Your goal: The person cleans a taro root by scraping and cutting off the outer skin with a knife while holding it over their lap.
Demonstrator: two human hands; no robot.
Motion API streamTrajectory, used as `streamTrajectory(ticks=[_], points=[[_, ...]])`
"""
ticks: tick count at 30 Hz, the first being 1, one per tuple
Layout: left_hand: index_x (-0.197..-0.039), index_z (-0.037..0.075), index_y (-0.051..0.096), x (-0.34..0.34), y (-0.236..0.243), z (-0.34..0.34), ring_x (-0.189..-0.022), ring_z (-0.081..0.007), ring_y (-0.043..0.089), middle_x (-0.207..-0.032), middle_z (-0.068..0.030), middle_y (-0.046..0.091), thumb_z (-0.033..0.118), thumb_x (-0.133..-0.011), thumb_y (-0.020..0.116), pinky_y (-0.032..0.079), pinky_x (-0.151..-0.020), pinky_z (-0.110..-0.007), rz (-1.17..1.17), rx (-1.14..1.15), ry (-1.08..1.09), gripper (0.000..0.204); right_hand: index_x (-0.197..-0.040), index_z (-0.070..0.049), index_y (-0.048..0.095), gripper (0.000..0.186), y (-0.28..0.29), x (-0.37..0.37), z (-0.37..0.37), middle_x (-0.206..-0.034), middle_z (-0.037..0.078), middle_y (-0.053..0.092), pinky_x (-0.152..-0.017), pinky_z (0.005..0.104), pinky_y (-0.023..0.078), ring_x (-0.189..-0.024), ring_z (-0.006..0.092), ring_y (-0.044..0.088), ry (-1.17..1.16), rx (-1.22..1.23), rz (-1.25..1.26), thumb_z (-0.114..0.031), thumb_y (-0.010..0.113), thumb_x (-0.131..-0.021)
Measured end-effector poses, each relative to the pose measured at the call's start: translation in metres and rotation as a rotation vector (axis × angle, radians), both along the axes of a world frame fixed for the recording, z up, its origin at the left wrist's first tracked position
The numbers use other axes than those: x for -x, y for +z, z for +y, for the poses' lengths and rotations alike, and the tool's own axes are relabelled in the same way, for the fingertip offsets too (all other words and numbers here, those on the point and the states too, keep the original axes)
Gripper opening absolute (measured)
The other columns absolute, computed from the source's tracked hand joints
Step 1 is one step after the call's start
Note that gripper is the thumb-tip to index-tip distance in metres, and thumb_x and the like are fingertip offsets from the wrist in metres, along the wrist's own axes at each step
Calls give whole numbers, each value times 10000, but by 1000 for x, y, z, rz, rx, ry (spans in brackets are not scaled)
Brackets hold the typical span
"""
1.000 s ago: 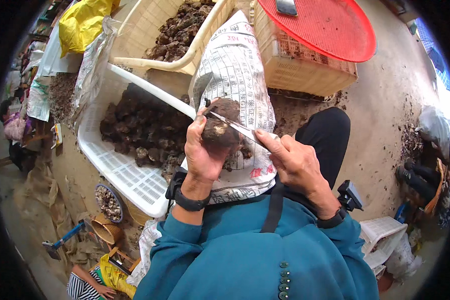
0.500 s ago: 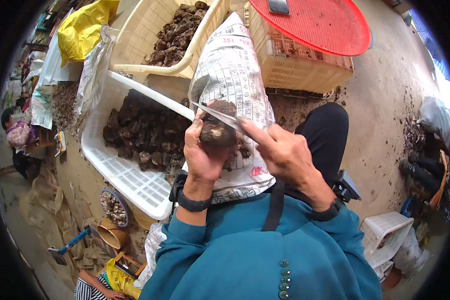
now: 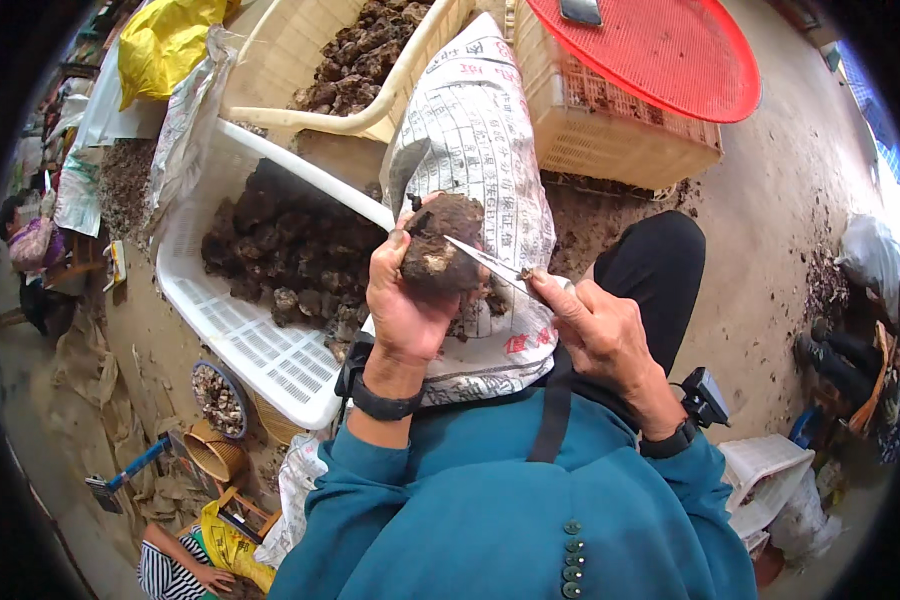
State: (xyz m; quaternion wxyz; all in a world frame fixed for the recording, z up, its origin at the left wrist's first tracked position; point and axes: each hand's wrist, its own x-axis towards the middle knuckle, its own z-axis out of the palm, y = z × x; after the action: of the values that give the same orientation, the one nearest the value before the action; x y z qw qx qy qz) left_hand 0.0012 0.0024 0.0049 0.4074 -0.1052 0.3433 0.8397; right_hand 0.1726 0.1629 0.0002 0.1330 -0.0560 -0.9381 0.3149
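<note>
Filling the left grip (image 3: 408, 322) is a crusty lump (image 3: 435, 264) (roundish).

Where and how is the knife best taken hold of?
Probably by its lower-right end, coming from the right: the knife slants, its narrow bare tip pointing up-left at the brown lump, while the right hand wraps the opposite end, hiding any handle.

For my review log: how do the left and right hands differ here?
The left hand cups a dark brown lump; the right hand grips a knife. The left hand is turned palm up, whereas the right hand shows its back. Both are bare, with black wristbands.
</note>
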Motion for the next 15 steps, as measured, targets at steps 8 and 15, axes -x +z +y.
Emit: streamTrajectory(ticks=[8, 15], points=[[-1288, 84, 584, -2, 0, 2, -980, -261, 673, -1125, -118, 685, 465, -964, 441, 558, -720, -441, 51, 48, 18, 519, -1441, -279, 549, 693, 9, 20, -15, -681, 49, 450, -470, 384, 442, -542, 235, 528, -69, -103, -5, -85, 681, -789], [-1386, 63, 486, -1, -5, 0, -971, -247, 668, -1187, -124, 648, 374, -983, 403, 578, -739, -415, 112, -39, 1, 516, -1469, -280, 507, 660, 35, 51, -36, -757, 84, 524, -508, 406, 494, -595, 262, 594, -118, -95, -101, -95, 606, -843]])
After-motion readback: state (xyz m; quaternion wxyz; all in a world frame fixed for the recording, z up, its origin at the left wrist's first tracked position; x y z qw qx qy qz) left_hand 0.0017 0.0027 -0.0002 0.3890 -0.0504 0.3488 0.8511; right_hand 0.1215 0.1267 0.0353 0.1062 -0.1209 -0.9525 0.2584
